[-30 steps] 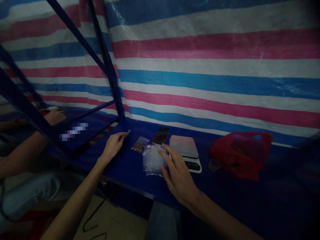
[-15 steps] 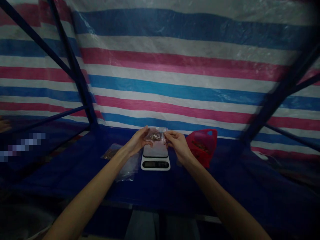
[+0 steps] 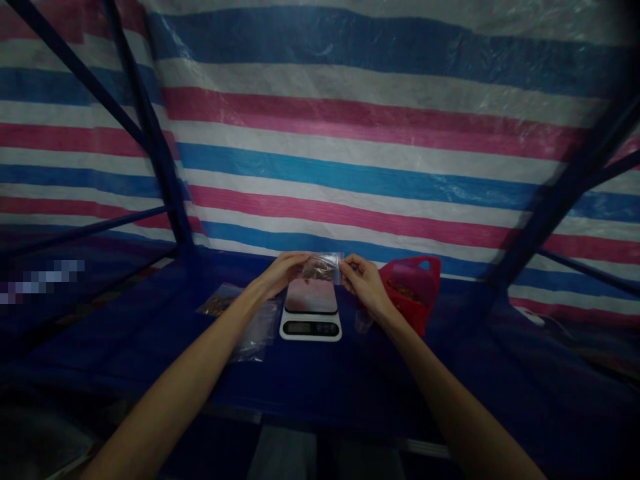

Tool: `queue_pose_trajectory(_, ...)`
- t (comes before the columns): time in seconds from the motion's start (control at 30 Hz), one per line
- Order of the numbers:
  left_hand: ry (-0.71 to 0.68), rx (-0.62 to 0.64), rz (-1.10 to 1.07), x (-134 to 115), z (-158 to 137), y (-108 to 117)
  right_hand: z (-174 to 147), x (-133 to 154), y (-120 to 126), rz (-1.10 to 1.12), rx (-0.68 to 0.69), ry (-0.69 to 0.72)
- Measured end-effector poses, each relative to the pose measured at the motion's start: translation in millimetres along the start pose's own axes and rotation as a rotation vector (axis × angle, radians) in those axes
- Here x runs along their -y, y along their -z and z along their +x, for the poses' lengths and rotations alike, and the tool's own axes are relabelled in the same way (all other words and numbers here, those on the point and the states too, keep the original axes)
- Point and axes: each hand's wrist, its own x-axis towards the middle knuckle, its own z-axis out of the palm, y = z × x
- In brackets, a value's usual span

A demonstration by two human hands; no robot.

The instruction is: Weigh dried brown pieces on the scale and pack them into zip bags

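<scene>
A clear zip bag (image 3: 324, 267) with small brownish pieces in it is held between my two hands, above the far part of a white digital scale (image 3: 311, 333). My left hand (image 3: 286, 272) grips the bag's filled left end. At the zip edge on the right, my right hand (image 3: 361, 279) pinches the bag between thumb and fingers. The scale's dark, shiny plate shows below the bag, and its display faces me. Beside my right wrist stands a small clear cup (image 3: 363, 322), partly hidden by the wrist.
Right of the scale is a red bag (image 3: 425, 293) with small brownish pieces inside. Left lie a filled clear bag (image 3: 216, 304) and flat clear bags (image 3: 250, 343), partly under my left forearm. Blue metal posts (image 3: 167, 173) flank the blue tabletop (image 3: 310, 380); a striped sheet (image 3: 350, 147) hangs behind.
The zip bag has turned and shifted slightly right, and my left hand now reaches further around its end. The small cup has come into view. A hand at the far left edge has gone from view.
</scene>
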Motion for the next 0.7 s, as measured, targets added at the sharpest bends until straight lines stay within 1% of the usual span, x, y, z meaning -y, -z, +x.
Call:
queue_pose_trajectory(0.13,0.015,0.093,-0.036,-1,-7,-3,-4,-7,4,-0.031,0.020,0.022)
queue_pose_trajectory(0.23,0.029,0.097,-0.068,1,-9,-6,-8,-7,7,-0.020,0.030,0.005)
queue_pose_trajectory(0.3,0.002,0.068,-0.050,6,-10,-8,-10,-7,7,-0.012,0.028,0.004)
queue_pose_trajectory(0.4,-0.050,-0.010,0.068,14,-9,-9,-13,-8,4,-0.020,0.026,0.020)
queue_pose_trajectory(0.47,-0.058,-0.077,0.136,17,-8,-9,-13,-11,2,-0.039,0.016,0.033)
queue_pose_trajectory(0.57,-0.060,-0.162,0.156,18,-7,-7,-12,-17,1,-0.053,-0.003,0.030)
queue_pose_trajectory(0.63,-0.067,-0.163,0.139,19,-6,-6,-11,-20,1,-0.039,-0.013,0.033)
queue_pose_trajectory(0.7,-0.073,-0.128,0.113,21,-6,-6,-11,-22,2,-0.022,-0.026,0.047)
